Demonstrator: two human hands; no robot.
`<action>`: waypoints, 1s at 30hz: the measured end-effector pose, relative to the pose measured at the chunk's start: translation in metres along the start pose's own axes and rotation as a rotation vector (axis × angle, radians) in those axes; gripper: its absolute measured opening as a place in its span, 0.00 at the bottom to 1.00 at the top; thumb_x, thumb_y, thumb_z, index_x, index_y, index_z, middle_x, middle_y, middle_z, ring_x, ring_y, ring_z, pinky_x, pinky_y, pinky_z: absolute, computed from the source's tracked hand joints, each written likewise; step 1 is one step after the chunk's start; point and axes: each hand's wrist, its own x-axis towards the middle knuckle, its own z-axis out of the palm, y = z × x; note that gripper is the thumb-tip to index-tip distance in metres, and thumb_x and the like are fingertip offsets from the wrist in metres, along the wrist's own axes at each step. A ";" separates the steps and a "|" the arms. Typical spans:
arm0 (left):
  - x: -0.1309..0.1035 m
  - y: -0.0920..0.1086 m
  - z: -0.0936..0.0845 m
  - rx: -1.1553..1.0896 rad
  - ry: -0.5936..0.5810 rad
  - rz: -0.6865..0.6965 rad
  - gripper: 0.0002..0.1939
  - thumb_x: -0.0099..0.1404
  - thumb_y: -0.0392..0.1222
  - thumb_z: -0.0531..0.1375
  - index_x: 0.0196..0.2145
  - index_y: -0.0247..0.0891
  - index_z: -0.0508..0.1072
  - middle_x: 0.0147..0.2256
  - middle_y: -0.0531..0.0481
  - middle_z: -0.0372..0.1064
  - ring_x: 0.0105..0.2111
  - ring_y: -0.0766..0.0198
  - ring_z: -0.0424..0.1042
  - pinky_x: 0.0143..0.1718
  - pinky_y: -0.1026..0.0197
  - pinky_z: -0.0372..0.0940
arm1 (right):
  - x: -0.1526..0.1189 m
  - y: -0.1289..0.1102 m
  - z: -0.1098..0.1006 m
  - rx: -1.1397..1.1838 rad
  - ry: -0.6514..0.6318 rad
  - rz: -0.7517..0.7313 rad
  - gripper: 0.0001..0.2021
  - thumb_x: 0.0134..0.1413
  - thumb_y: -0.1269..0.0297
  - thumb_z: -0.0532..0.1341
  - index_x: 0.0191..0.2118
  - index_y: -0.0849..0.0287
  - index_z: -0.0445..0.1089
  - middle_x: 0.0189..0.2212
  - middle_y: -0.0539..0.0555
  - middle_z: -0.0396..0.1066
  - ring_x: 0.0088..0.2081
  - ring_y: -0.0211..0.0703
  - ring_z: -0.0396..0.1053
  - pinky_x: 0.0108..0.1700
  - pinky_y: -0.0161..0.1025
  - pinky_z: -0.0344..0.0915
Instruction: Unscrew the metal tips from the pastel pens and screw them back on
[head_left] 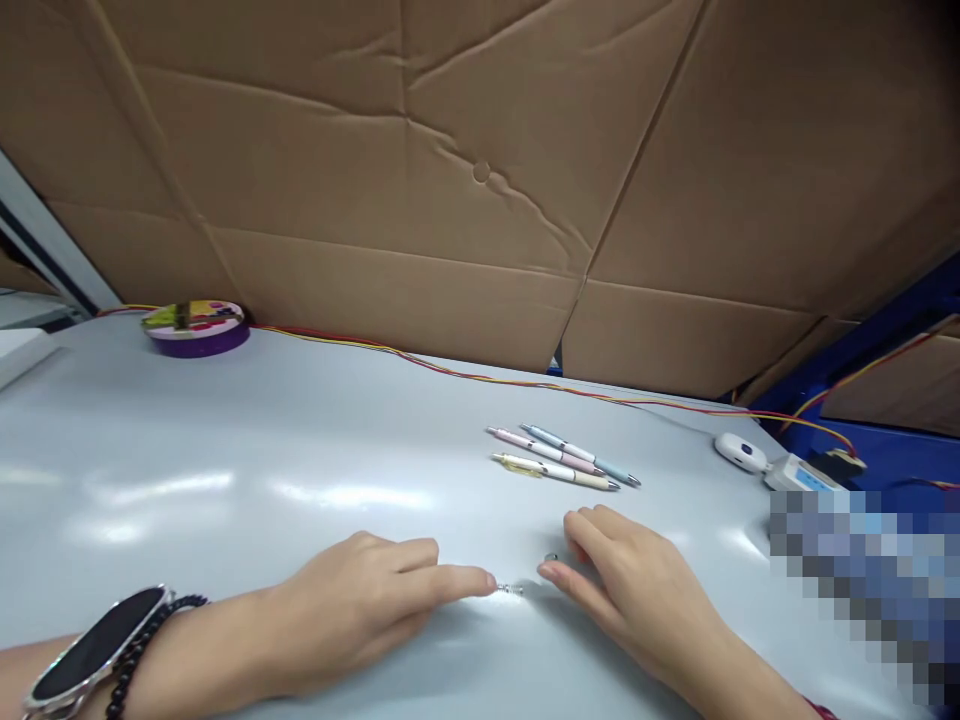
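My left hand (375, 600) reaches in from the left with its index finger extended, the fingertip at one end of a small metal spring (511, 589) on the table. The other fingers are curled, and nothing shows in them. To the right of the spring is my right hand (626, 580), thumb and fingers apart. A small dark, shiny piece (551, 557) lies between its thumb and index finger, apparently on the table. Behind the hands lie a pink and white pen (544, 450), a blue and white pen (581, 454) and a yellow and white pen (556, 472).
A round purple tin (199, 342) stands at the back left of the grey table (315, 430). Red and yellow wires (465, 375) run along the back edge below a cardboard wall (360, 180). A white device (741, 453) and a power strip (802, 475) are at the right.
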 end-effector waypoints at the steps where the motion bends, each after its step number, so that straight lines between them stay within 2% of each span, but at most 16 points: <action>1: 0.000 0.000 0.000 -0.002 0.002 0.003 0.19 0.73 0.34 0.39 0.57 0.48 0.56 0.28 0.55 0.65 0.22 0.64 0.66 0.24 0.66 0.56 | 0.000 -0.003 -0.004 0.097 0.049 -0.020 0.15 0.61 0.53 0.54 0.29 0.58 0.63 0.22 0.51 0.67 0.22 0.41 0.65 0.23 0.37 0.59; 3: -0.001 -0.001 0.001 -0.016 0.015 0.013 0.19 0.72 0.33 0.40 0.56 0.48 0.57 0.28 0.55 0.64 0.22 0.65 0.65 0.24 0.66 0.56 | 0.000 -0.011 -0.011 0.328 0.116 -0.088 0.10 0.61 0.57 0.56 0.37 0.59 0.65 0.28 0.52 0.70 0.28 0.41 0.68 0.29 0.36 0.65; 5: -0.001 -0.001 0.001 -0.034 0.020 0.013 0.20 0.71 0.32 0.42 0.56 0.48 0.57 0.29 0.55 0.65 0.23 0.65 0.66 0.25 0.66 0.56 | 0.001 -0.020 -0.013 0.502 0.136 -0.153 0.05 0.61 0.64 0.57 0.41 0.58 0.66 0.31 0.52 0.72 0.31 0.39 0.69 0.33 0.34 0.66; 9: -0.002 0.000 0.000 -0.126 0.000 -0.010 0.23 0.67 0.30 0.47 0.57 0.49 0.56 0.33 0.54 0.69 0.28 0.64 0.70 0.30 0.67 0.59 | 0.003 -0.032 -0.011 0.651 0.141 -0.118 0.07 0.57 0.76 0.57 0.36 0.58 0.69 0.26 0.50 0.73 0.29 0.36 0.69 0.31 0.31 0.66; 13: -0.001 0.003 -0.002 -0.209 0.029 -0.060 0.24 0.66 0.31 0.50 0.57 0.47 0.54 0.42 0.52 0.72 0.33 0.62 0.74 0.37 0.65 0.62 | 0.005 -0.034 -0.010 0.697 0.179 -0.074 0.07 0.56 0.76 0.58 0.34 0.58 0.70 0.26 0.50 0.73 0.28 0.36 0.69 0.31 0.31 0.66; 20: -0.002 0.004 -0.003 -0.220 0.027 -0.113 0.23 0.67 0.34 0.50 0.57 0.48 0.51 0.37 0.56 0.73 0.31 0.62 0.74 0.34 0.65 0.63 | 0.006 -0.037 -0.011 0.717 0.223 -0.161 0.08 0.58 0.75 0.56 0.37 0.57 0.70 0.28 0.52 0.75 0.30 0.38 0.72 0.32 0.33 0.70; 25: -0.003 0.005 -0.003 -0.205 0.044 -0.102 0.22 0.67 0.35 0.50 0.57 0.47 0.52 0.37 0.54 0.73 0.32 0.61 0.74 0.35 0.65 0.63 | 0.006 -0.039 -0.008 0.793 0.267 -0.192 0.10 0.53 0.80 0.58 0.37 0.59 0.70 0.29 0.53 0.76 0.31 0.38 0.73 0.34 0.32 0.71; 30: -0.004 0.005 -0.002 -0.207 0.056 -0.139 0.22 0.67 0.37 0.50 0.57 0.46 0.51 0.36 0.53 0.73 0.32 0.60 0.74 0.35 0.65 0.64 | 0.007 -0.039 -0.005 0.792 0.220 -0.200 0.08 0.53 0.78 0.57 0.34 0.59 0.70 0.29 0.53 0.76 0.32 0.37 0.74 0.36 0.30 0.71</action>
